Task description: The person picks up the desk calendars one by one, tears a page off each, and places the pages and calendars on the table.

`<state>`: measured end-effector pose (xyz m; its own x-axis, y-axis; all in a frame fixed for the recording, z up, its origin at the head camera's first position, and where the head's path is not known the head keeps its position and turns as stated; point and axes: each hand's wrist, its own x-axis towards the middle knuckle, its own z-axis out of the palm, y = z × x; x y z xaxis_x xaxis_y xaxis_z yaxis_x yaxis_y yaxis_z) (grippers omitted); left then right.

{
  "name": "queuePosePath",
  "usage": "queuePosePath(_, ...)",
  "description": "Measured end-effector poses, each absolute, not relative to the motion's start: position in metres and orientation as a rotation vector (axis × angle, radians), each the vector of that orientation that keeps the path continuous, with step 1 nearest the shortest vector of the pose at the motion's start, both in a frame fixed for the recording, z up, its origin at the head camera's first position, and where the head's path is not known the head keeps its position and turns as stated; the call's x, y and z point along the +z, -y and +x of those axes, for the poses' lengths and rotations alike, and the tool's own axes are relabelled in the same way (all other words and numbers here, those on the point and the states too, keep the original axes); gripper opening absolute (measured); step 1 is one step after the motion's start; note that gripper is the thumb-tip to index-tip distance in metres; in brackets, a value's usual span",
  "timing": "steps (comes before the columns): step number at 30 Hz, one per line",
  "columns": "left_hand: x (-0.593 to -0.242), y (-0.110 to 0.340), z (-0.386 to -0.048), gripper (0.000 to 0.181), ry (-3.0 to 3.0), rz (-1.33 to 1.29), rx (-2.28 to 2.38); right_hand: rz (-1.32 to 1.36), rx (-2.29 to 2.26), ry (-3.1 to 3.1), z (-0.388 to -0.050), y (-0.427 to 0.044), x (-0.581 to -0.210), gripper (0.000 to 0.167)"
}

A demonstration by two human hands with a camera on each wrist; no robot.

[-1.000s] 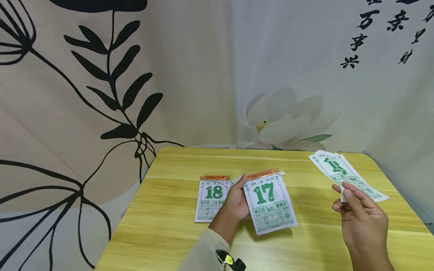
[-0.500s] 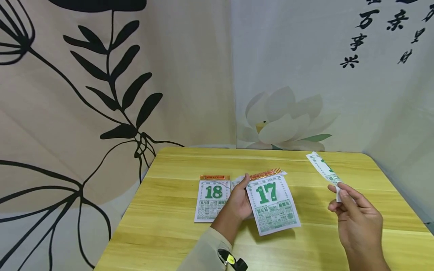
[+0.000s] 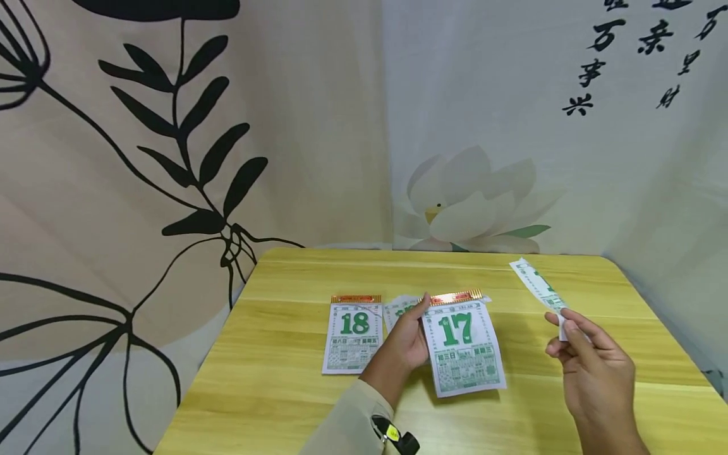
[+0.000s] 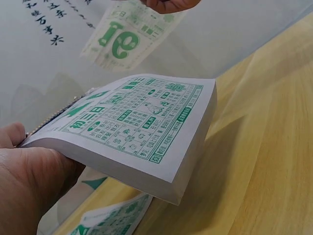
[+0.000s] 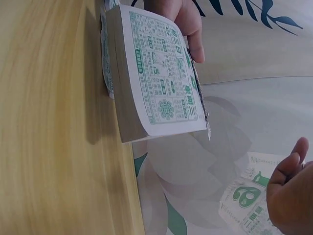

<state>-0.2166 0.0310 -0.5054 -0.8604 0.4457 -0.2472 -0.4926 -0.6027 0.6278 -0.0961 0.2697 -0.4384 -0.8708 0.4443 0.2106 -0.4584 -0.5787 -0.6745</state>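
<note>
My left hand (image 3: 405, 344) grips a thick tear-off calendar (image 3: 463, 347) by its upper left side, thumb near the red-and-gold top strip. A green 17 shows on its top sheet, and the block is tilted above the table. Farther right, my right hand (image 3: 597, 376) pinches a torn calendar sheet (image 3: 537, 284) between thumb and fingers. The head view sees this sheet nearly edge-on; in the left wrist view the same sheet (image 4: 117, 44) shows an upside-down 16. The two hands are apart. How many sheets it pinches, I cannot tell.
Left of my left hand, a second tear-off calendar (image 3: 352, 338) showing 18 lies flat on the wooden table (image 3: 273, 366). A loose sheet (image 3: 395, 308) lies partly hidden behind my left hand. Printed curtains (image 3: 318, 126) hang behind the table.
The sheet in my right hand has turned from face-on to nearly edge-on, and that hand has shifted left. My left hand has moved slightly right with the calendar, uncovering more of the loose sheet.
</note>
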Motion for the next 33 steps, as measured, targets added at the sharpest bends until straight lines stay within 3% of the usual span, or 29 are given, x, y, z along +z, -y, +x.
queuePosePath(6, -0.507, -0.042, -0.22, 0.059, -0.985, -0.074, 2.418, -0.043, 2.393, 1.121, -0.097, -0.273, -0.443, 0.025)
queuePosePath(15, -0.518, -0.054, -0.224, 0.031, -1.073, -0.039, 2.391, -0.188, 2.398, 1.26, -0.097, -0.284, -0.454, 0.023)
queuePosePath(25, -0.528, -0.071, -0.236, 0.067, -1.043, 0.051, 2.394, -0.415, 2.4, 1.429, -0.102, -0.294, -0.469, 0.017)
queuePosePath(33, -0.531, -0.078, -0.237, 0.073, -1.104, 0.025, 2.393, -0.589, 2.332, 1.628, -0.106, -0.298, -0.484, 0.016)
